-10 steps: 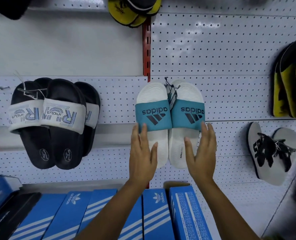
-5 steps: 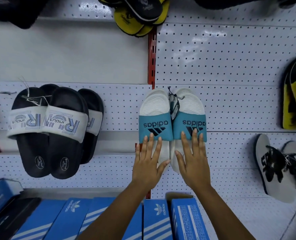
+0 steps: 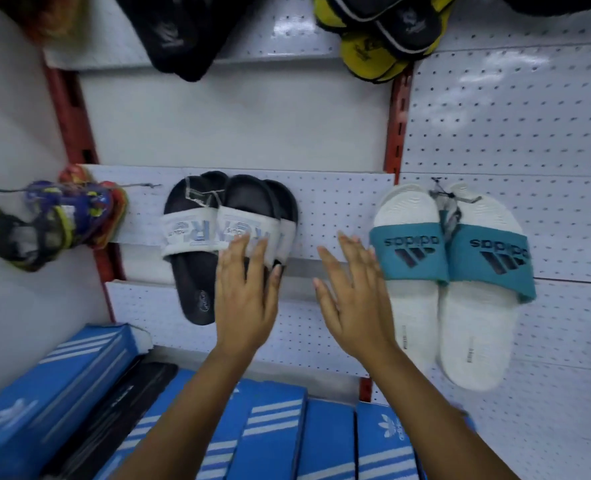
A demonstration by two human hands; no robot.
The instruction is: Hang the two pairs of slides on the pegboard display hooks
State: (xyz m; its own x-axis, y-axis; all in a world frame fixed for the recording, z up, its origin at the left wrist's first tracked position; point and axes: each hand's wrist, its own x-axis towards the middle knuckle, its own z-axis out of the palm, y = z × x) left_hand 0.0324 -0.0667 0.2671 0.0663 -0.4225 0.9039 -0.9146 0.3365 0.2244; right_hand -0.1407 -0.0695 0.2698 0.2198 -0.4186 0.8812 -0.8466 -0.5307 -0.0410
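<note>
A pair of white slides with teal straps [image 3: 449,261] hangs toes-up on the white pegboard [image 3: 546,133] at the right. A pair of black slides with white straps [image 3: 197,244] hangs to the left of it, with more black slides stacked behind. My left hand [image 3: 245,292] is spread flat over the lower right part of the black pair and covers it there. My right hand [image 3: 352,289] is open, fingers apart, in front of the bare pegboard between the two pairs, its fingertips close to the teal strap's left edge.
Blue shoe boxes [image 3: 276,438] line the shelf below my arms. Yellow-and-black sandals [image 3: 380,32] and a black shoe [image 3: 183,32] hang above. Colourful sandals [image 3: 55,220] hang at the far left. Red uprights [image 3: 396,112] split the panels.
Both hands have left the teal-strapped pair and moved left; the left hand now lies on the black pair. The view has swung left, so the teal pair sits further right.
</note>
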